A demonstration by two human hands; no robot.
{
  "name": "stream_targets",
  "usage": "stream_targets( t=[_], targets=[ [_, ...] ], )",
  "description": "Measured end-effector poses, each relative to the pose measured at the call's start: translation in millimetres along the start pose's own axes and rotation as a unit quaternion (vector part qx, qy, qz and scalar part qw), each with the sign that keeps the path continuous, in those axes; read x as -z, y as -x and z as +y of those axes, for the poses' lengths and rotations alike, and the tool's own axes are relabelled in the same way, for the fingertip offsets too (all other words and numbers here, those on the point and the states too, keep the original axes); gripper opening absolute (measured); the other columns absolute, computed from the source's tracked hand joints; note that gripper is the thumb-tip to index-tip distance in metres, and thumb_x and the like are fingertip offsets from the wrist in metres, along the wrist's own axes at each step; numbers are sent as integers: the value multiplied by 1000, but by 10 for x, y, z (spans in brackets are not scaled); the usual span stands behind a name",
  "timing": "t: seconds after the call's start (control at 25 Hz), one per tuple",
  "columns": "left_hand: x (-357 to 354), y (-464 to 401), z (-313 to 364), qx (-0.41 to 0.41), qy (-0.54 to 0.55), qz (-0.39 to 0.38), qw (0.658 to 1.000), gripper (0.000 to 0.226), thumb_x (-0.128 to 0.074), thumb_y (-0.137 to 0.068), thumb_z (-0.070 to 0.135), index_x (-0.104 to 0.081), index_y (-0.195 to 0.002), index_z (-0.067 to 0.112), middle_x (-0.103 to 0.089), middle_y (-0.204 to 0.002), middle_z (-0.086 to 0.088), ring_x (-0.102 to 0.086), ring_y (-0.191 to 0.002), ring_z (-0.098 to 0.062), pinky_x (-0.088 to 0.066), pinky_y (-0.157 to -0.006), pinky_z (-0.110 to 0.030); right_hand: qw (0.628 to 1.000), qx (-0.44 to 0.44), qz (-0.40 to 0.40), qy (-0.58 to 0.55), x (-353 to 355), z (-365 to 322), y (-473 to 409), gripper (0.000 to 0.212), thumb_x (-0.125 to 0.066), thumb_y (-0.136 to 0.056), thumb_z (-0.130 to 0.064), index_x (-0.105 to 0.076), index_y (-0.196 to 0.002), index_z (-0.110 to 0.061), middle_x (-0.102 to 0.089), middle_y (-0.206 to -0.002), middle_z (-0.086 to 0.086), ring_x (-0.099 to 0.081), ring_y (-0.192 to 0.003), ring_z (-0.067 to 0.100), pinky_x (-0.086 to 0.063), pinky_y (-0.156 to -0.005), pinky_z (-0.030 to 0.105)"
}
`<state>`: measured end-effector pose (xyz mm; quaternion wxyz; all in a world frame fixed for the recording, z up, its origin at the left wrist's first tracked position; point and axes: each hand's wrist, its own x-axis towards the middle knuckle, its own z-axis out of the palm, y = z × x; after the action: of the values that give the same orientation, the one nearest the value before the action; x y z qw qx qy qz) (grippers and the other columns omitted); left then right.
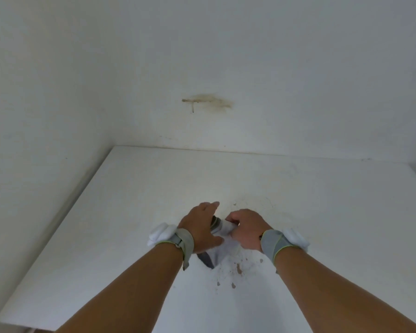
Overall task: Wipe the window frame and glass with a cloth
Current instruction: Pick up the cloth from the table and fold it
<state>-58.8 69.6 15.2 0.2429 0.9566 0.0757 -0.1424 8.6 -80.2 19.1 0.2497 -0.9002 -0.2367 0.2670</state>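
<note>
Hands meet low in the centre of the frame, above a white desk (135,212) that fills the lower half of the view: the left hand (201,227) and the right hand (245,230) both grip a pale cloth (222,239), fingers curled round it from either side as if bunching or wringing it. A loose tail of the cloth, with a darker edge, hangs below the left hand toward the desk. Each forearm wears a grey wrist strap (271,243) with a white pad on its outer side. Brownish spots (238,267) are scattered over the desk just below and right of the hands, and a brown stain (209,102) marks the white wall (322,68) in the upper centre. No window frame or glass shows anywhere in this view, so the wiping itself looks not yet begun, and the cloth is the only task thing in sight. The main risk, as I judge it, is that squeezing the cloth over the desk drips more dirty liquid onto the already spotted surface. The hanging tail could also drag through those spots and pick up grime that would later smear across the glass, and a cloth left too wet would probably streak the pane
</note>
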Motion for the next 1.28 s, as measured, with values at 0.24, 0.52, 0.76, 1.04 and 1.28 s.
stream_targets(
  t=[0.24,0.52,0.76,1.04,1.28],
  targets=[
    [879,65,497,-63,37,63,995,13,-65,-81,24,-61,-83,13,-62,-85,-5,-58,-82,-26,-47,-72,-33,988,131,69,51,970,-543,257,25,-62,-82,-7,-69,-102,-21,-54,-97,-2,-53,-94,22,-40,-78,28],
    [2019,326,1323,-35,139,269,952,19,-60,-84,23,-53,-67,17,-55,-66,1,-52,-63,-19,-37,-52,-25,936,163,310,20,1953,-1218,703,51,-63,-83,-26,-48,-132,-28,-47,-124,-4,-56,-105,20,-48,-91,36],
    [2699,637,1975,-47,225,350,908,19,-59,-80,21,-46,-67,14,-50,-65,-2,-47,-59,-18,-39,-53,-26,920,242,307,0,2354,-1707,1120,41,-63,-75,-29,-48,-113,-36,-51,-107,-8,-56,-96,16,-46,-81,27],
    [3036,1060,2451,-191,362,292,865,22,-66,-80,34,-74,-83,13,-72,-98,-13,-66,-98,-29,-53,-83,-39,867,270,396,-135,2895,-1839,1526,35,-61,-85,-21,-60,-115,-38,-66,-102,-11,-60,-94,12,-46,-79,21],
    [3149,1137,2602,-229,264,337,874,25,-61,-86,37,-76,-93,19,-72,-97,-3,-62,-90,-15,-51,-83,-36,855,243,424,-172,3088,-1834,1652,23,-51,-93,-18,-62,-109,-30,-67,-98,-5,-62,-90,18,-47,-69,26]
  ],
)
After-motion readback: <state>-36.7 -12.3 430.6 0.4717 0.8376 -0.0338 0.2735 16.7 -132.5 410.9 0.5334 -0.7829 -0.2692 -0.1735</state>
